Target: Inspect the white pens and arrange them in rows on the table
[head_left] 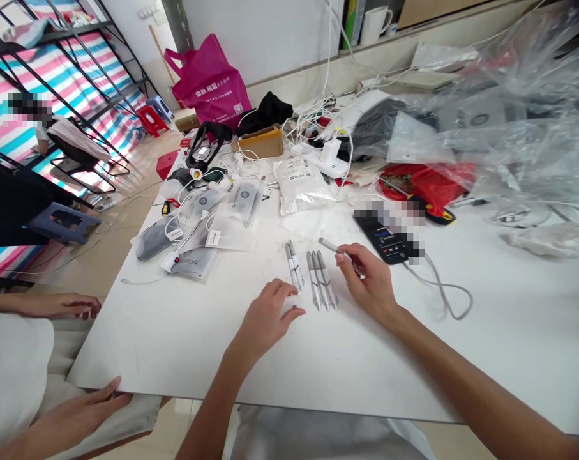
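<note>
Between my hands, several silver-grey pens lie on the white table: a group of three (322, 281) side by side, and a smaller group (295, 265) just left of it. My right hand (369, 278) is closed around a grey pen (334, 246), whose blunt end sticks out to the left above the three pens. Thumb and fingers of my left hand (270, 316) are apart, holding nothing, close to the lower end of the smaller group. A tiny dark piece (295, 306) lies by the left fingertips.
A phone (385, 237) with a cable (445, 287) lies right of the pens. Packaged pouches (191, 263), a white bag (302, 185), cables and clear plastic (514, 137) crowd the back. Another person's hands (78, 409) are at the left table edge.
</note>
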Available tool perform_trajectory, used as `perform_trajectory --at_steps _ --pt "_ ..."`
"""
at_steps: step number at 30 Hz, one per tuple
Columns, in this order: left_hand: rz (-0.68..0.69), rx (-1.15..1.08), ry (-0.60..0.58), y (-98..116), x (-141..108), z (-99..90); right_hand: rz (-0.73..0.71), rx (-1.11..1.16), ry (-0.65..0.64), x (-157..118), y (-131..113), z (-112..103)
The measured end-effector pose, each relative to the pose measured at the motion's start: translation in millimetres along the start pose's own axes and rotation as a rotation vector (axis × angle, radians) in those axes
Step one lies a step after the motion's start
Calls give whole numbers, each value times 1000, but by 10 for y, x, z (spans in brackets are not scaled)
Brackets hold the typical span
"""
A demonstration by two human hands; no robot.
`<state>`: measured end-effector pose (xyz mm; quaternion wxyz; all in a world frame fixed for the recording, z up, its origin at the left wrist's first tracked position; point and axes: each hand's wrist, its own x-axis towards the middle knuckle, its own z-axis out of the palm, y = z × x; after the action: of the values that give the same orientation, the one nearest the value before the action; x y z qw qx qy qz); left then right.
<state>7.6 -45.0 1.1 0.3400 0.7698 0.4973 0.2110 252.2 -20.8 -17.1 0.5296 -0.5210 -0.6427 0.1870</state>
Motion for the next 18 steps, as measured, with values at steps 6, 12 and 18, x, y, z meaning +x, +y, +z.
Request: perform_trajectory --at_steps 6,12,18 --pt "9 -93 -2 -65 -95 74 -23 -26 -21 -3 23 9" --pt "-24 -418 289 159 213 -111 -137 -54 -76 -38 40 25" --pt "141 -655 343 313 622 -159 -193 -112 -125 -50 66 25"
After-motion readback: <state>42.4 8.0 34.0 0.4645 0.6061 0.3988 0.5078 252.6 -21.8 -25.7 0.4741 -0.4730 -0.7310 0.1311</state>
